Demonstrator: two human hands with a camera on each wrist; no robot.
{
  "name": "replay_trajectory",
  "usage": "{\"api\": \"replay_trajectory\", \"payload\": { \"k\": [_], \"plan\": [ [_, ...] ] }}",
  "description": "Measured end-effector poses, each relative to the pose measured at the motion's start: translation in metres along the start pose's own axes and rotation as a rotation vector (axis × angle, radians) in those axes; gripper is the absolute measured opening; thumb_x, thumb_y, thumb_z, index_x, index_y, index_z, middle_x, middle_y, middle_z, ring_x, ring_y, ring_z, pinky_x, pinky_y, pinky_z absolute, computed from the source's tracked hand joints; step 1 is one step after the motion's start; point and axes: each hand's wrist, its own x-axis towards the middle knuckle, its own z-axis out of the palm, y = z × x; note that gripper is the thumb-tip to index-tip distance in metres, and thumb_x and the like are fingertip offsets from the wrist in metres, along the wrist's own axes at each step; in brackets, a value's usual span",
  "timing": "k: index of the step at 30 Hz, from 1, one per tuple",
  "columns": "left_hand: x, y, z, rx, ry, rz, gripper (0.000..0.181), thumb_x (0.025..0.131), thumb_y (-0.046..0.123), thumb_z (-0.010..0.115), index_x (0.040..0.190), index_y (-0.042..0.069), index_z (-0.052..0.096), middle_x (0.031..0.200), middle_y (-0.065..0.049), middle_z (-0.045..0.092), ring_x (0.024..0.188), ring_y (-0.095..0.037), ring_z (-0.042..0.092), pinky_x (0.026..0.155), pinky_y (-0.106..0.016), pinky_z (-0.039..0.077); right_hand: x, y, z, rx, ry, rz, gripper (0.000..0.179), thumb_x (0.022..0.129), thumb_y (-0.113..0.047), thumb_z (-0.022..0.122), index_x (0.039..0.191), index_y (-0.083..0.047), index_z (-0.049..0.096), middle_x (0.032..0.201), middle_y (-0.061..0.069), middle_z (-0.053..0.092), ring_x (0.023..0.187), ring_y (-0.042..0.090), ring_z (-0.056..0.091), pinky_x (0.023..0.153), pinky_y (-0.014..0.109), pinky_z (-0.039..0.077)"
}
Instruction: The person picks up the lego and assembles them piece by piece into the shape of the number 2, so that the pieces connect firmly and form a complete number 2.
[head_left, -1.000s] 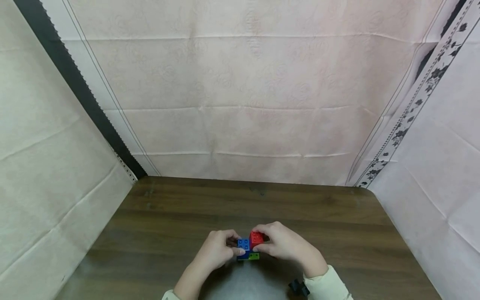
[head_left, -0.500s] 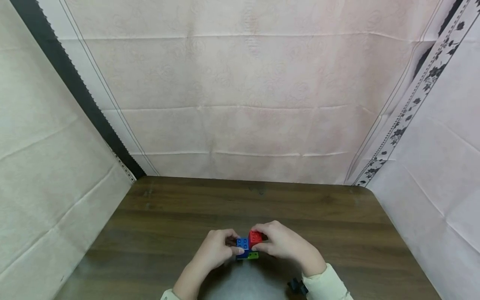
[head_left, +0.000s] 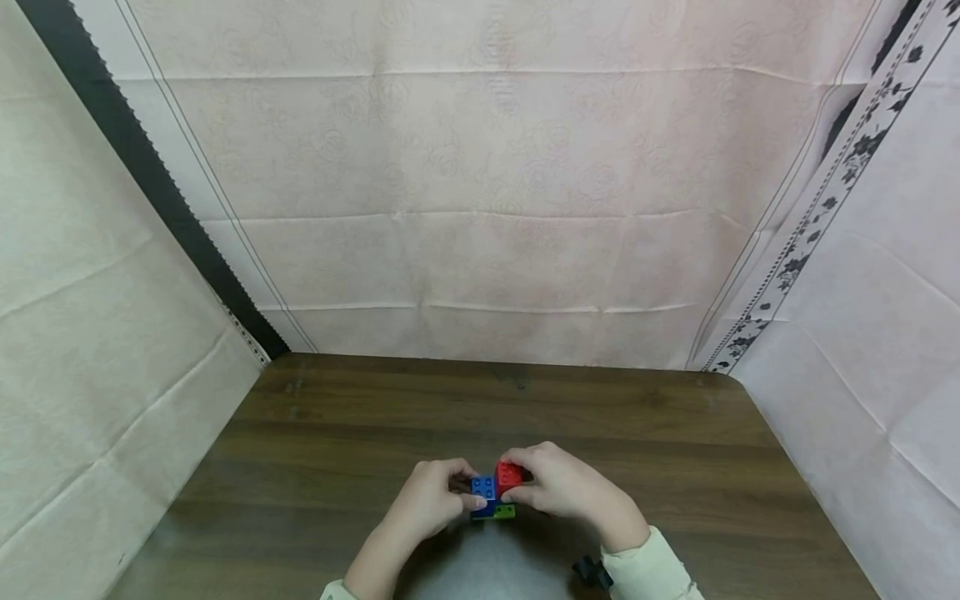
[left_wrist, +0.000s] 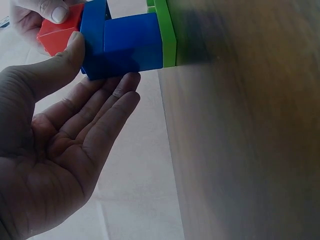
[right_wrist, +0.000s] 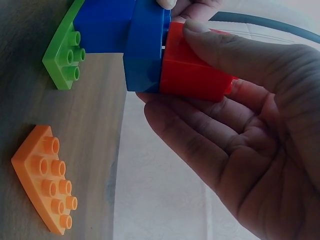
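Note:
A small stack of toy building bricks stands between the two hands. At its base is a green plate (right_wrist: 67, 55); on it sits a blue brick (left_wrist: 134, 42), and across that lies a longer blue brick (right_wrist: 142, 50). A red brick (right_wrist: 192, 70) is on top at the right end of the longer blue brick, flush with or very close to it. The left hand (head_left: 435, 498) holds the blue part, thumb in front and fingers behind. Pinching the red brick between thumb and fingers is the right hand (head_left: 566, 490).
An orange studded plate (right_wrist: 47, 182) lies on the wooden table (head_left: 375, 417) in the right wrist view. A black object (head_left: 592, 572) shows beside the right sleeve (head_left: 652, 571). Pale cloth walls (head_left: 450, 250) enclose the table at the back and both sides.

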Motion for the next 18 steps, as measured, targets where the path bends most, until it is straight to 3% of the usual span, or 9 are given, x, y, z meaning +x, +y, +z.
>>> {"api": "replay_trajectory", "payload": {
  "k": [18],
  "plan": [
    [-0.0014, 0.002, -0.0005, -0.009, -0.004, -0.011, 0.02, 0.083, 0.024, 0.084, 0.099, 0.018, 0.073, 0.088, 0.007, 0.069, 0.082, -0.014, 0.065, 0.075, -0.043, 0.056, -0.001, -0.0023, -0.0008, 0.005, -0.008, 0.009, 0.031, 0.093, -0.029, 0.075, 0.119, -0.014, 0.067, 0.087, -0.013, 0.063, 0.07, 0.005, 0.058, 0.064, 0.022, 0.052]
  ]
}}
